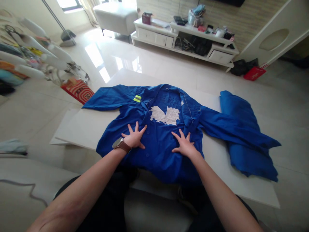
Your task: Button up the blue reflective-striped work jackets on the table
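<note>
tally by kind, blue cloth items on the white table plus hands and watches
Spread blue shirt: 1
Folded blue cloth: 1
Hands: 2 (left hand, right hand)
Wristwatch: 1
Total: 5

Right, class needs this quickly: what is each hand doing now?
Left hand: open, fingers spread, palm down on the blue jacket, holding nothing.
Right hand: open, fingers spread on the jacket too, holding nothing.

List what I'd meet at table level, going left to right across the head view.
Red patterned bag, left hand, right hand, folded blue cloth.
</note>
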Demonstrator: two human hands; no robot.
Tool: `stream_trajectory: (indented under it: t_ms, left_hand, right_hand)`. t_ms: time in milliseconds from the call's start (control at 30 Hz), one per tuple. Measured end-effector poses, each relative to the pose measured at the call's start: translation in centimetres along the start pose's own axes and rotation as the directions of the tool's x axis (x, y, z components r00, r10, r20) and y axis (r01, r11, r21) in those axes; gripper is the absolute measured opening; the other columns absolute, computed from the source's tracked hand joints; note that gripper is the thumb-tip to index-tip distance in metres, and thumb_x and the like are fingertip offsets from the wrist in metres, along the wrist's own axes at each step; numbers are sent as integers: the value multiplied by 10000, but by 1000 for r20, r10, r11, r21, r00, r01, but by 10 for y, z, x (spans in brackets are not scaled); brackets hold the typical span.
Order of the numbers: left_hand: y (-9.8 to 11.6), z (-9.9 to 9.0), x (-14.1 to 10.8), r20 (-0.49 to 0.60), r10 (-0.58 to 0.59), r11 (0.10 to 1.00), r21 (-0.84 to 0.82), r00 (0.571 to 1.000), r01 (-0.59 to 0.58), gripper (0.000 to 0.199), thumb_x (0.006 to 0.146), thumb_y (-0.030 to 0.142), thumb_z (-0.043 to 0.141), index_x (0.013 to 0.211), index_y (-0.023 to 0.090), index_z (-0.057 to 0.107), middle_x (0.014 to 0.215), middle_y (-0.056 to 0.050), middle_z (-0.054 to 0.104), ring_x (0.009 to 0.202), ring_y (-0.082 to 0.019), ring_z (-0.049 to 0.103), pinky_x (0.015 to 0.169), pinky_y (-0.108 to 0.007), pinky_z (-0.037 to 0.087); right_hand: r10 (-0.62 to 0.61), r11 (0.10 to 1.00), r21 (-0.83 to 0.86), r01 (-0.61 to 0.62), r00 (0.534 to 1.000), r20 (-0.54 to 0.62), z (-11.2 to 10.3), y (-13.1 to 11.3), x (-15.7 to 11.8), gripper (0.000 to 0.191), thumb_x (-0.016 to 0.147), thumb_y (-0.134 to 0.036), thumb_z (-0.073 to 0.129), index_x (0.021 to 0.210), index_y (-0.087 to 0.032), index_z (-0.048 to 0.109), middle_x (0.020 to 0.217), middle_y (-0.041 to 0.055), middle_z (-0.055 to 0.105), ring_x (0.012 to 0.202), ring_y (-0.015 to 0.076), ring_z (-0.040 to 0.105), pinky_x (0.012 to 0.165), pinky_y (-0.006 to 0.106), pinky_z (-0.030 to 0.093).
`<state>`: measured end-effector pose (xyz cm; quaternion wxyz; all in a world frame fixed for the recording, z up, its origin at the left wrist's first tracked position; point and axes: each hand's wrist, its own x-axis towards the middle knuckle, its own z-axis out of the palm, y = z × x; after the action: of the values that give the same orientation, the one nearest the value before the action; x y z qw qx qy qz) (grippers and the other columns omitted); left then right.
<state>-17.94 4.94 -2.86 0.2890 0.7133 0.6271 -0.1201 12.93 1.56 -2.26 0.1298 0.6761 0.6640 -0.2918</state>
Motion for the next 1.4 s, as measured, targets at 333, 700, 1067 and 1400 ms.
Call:
stream_trajectory:
  t_ms: [333, 700, 1067, 1400]
  left_hand:
    - [18, -7, 1, -218, 6, 996, -87, 976, -26, 989, 857, 625, 649, 1657, 243, 212, 1672, -238, 258, 1523, -461, 246, 1122, -688, 341]
    - [26, -17, 5, -429, 172, 984, 31, 887, -176, 721, 887, 369, 642, 1565, 389, 395, 1631, -154, 286, 1476, -407, 306, 1130, -594, 338]
    - [66, 49, -59, -173, 204, 976, -43, 964, -215, 553, 742, 350, 797, 1246, 216, 615, 1366, -187, 553, 1330, -399, 446, 1041, -599, 418]
    - [12, -3, -116, -475, -334, 805, -593, 814, -16, 476, 955, 376, 462, 1278, 45, 572, 1111, -194, 686, 977, -267, 674, 783, -354, 565]
  right_hand:
    - [-104, 995, -27, 101, 976, -192, 0, 6, 5, 750, 920, -643, 596, 1591, -457, 318, 1732, 11, 48, 1523, 575, 45, 1053, 818, 341]
    - [-249, 962, -39, 271, 805, -538, -17, 27, 18, 167, 926, -243, 603, 1028, -206, 730, 1341, 124, 646, 1396, 354, 435, 1129, 576, 395]
    - [282, 892, 409, 194, 468, -838, -45, 131, -81, 235, 902, -406, 505, 854, -203, 615, 1046, 141, 709, 991, 267, 639, 904, 408, 503]
    - [364, 929, 281, -241, 736, -571, 46, 180, -222, 287, 843, -295, 536, 1034, -190, 722, 1140, 122, 742, 1055, 274, 661, 918, 388, 497]
